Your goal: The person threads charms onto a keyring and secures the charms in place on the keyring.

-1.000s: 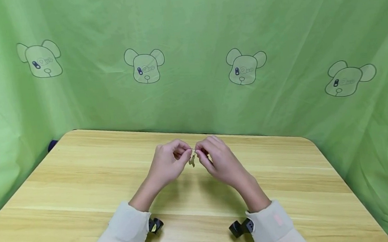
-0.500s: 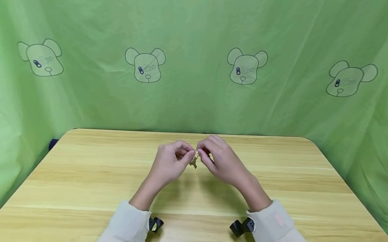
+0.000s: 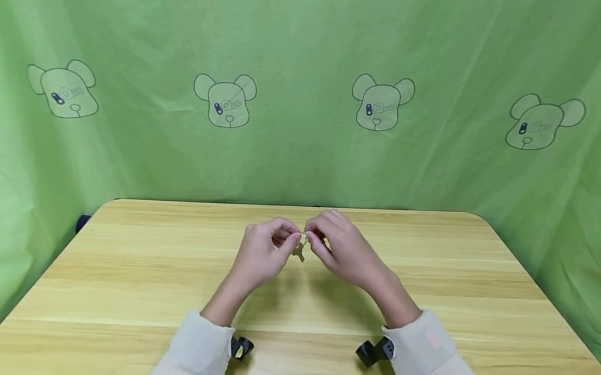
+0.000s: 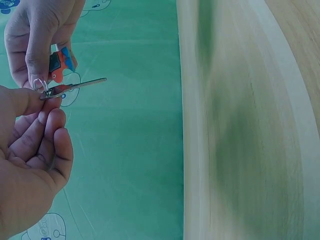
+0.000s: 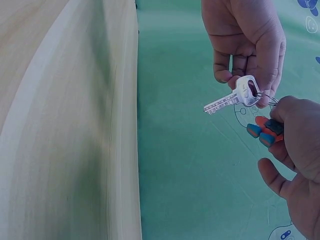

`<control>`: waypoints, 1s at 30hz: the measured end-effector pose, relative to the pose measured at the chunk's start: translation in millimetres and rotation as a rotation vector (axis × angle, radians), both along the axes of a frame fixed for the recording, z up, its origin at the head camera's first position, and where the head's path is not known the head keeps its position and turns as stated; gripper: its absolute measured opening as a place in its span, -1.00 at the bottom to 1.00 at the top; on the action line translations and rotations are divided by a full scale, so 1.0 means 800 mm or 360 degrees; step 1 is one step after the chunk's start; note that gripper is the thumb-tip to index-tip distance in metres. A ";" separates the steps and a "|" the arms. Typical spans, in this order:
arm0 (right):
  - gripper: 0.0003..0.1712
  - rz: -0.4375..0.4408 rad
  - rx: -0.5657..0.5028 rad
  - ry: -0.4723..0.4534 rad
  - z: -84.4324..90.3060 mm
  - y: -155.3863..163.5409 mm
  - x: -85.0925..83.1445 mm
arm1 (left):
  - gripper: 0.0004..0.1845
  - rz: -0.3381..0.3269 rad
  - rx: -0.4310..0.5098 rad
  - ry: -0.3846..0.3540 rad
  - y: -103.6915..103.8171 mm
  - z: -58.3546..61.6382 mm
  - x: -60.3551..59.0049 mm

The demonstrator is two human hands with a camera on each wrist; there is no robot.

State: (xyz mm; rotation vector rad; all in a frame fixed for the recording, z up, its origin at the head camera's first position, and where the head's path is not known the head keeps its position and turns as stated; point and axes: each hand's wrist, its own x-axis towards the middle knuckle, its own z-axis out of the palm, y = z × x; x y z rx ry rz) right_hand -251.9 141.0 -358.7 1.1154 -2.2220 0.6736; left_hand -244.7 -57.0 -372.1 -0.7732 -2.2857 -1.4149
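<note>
The left hand (image 5: 245,40) pinches the key (image 5: 232,99) head, the right hand (image 5: 295,165) pinches the orange-and-blue charm (image 5: 264,131); both remain joined on the key ring (image 5: 267,100), so separation appears incomplete.

Pale wooden table (image 3: 125,289) against a green fabric backdrop (image 3: 287,44) printed with cartoon bears (image 3: 225,100).

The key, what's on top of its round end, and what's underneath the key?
A thin metal ring goes through the key, with an orange and blue charm hanging. Left hand fingers cover part of its head. Below is the wooden table.
</note>
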 end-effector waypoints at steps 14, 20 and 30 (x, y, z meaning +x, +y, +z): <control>-0.93 0.0002 0.0016 0.0011 0.001 -0.001 0.000 | -0.95 0.0038 0.0020 0.0003 -0.001 -0.001 0.000; -0.94 0.0001 0.0015 0.0007 0.001 -0.001 0.001 | -0.94 0.0058 0.0009 -0.0016 -0.001 0.000 -0.001; -0.95 0.0009 0.0017 0.0016 0.002 -0.002 0.002 | -0.94 0.0085 0.0017 -0.0020 -0.001 -0.001 -0.002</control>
